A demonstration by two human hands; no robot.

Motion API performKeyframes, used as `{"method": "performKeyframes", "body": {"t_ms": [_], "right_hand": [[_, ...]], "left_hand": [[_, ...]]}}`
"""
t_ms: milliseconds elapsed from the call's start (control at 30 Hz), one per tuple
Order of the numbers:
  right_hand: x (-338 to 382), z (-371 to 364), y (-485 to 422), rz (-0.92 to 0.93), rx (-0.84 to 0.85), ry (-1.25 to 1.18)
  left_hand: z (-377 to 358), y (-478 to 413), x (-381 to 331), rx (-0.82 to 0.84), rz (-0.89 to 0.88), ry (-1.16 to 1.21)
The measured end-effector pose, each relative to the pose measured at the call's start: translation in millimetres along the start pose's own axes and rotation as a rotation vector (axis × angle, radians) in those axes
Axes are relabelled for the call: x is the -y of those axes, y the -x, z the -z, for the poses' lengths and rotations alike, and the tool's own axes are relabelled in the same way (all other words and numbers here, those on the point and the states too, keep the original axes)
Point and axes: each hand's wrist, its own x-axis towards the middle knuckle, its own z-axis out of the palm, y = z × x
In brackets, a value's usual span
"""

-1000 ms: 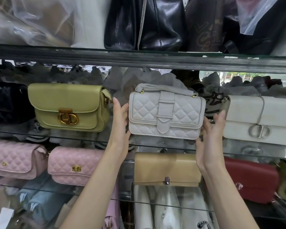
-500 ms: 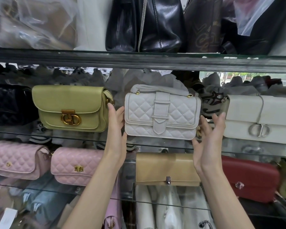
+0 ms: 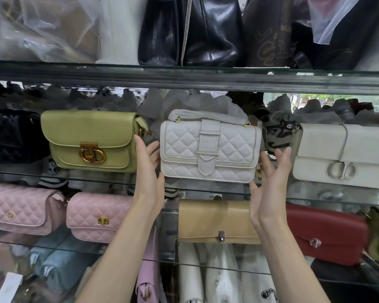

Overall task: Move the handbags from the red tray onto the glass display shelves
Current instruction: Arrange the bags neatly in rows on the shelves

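Observation:
A white quilted handbag [image 3: 210, 147] with a strap flap stands upright on the middle glass shelf [image 3: 206, 191], between a green bag and a long white clutch. My left hand [image 3: 148, 169] is at its lower left corner, fingers spread, palm facing the bag. At the lower right corner is my right hand [image 3: 269, 178], with its fingers spread too. Both hands flank the bag and at most brush its corners; neither grips it. The red tray is not in view.
A green bag [image 3: 92, 141] sits left of the white one and a white clutch [image 3: 346, 154] to its right. Below are pink quilted bags [image 3: 96, 217], a tan clutch [image 3: 214, 221] and a red bag [image 3: 328, 235]. Black bags [image 3: 190, 31] fill the top shelf.
The white bag slid a little to the left on the shelf. Both hands loosened from its sides and dropped towards its lower corners, fingers spreading.

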Motion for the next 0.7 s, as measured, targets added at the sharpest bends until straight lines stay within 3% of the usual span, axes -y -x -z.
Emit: {"method": "performKeyframes", "body": {"t_ms": [700], "right_hand": [[5.0,-2.8,18.9,-0.011,0.077,0.033]], "left_hand": [[-9.9,4.4,1.4,-0.036,-0.034,-0.04]]}}
